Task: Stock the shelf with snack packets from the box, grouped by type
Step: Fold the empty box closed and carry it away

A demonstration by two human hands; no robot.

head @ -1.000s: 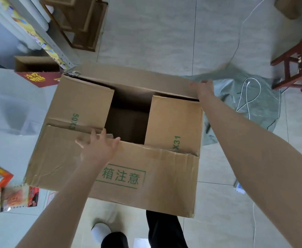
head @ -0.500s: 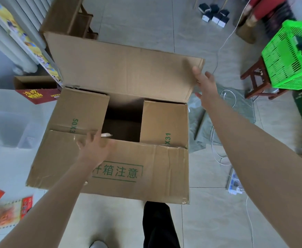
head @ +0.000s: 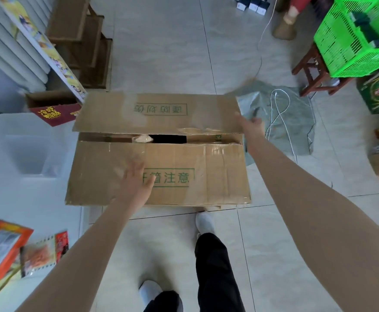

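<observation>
Bright, even daylight, soft shadows; both hands motion-blurred, wide-angle bending at the picture's edges.

Left grip flat on cardboard box; right grip holds its flap.

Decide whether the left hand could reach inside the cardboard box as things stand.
Probably not. The left hand lies flat on the near flap, the right hand holds the far flap down, and only a narrow slit shows between them, likely too tight for a hand.
</observation>
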